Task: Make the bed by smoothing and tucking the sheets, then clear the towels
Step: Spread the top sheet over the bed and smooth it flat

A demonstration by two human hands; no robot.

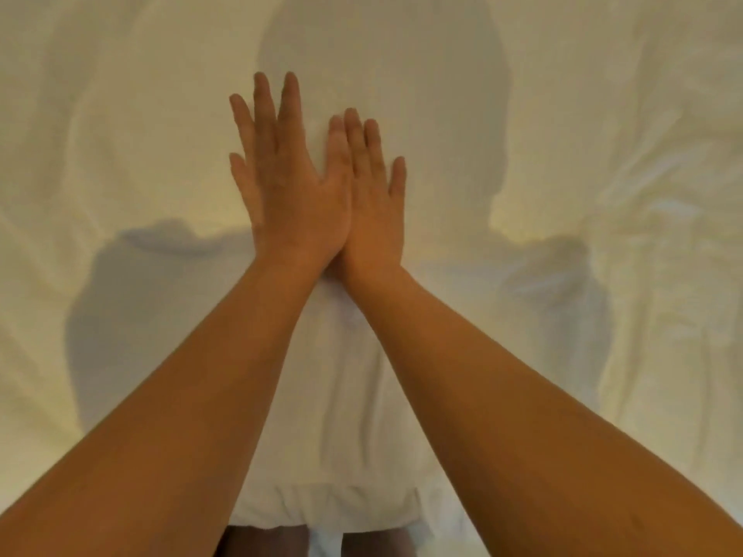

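Sheet [522, 114] under both my flat hands, white and filling the whole view.

My left hand [293, 186] and right hand [372, 203] lie palm down side by side, touching along their inner edges, fingers straight and slightly fanned, gripping nothing. They point away from me across the bed, my forearms meeting in a narrow V. Wrinkles run along the right side of the sheet, and a soft fold [169, 235] crosses left of my wrists. My own shadow [382, 74] falls over the middle. Nearest me a hemmed edge [321, 512] hangs down; the dark strip below it I cannot make out.
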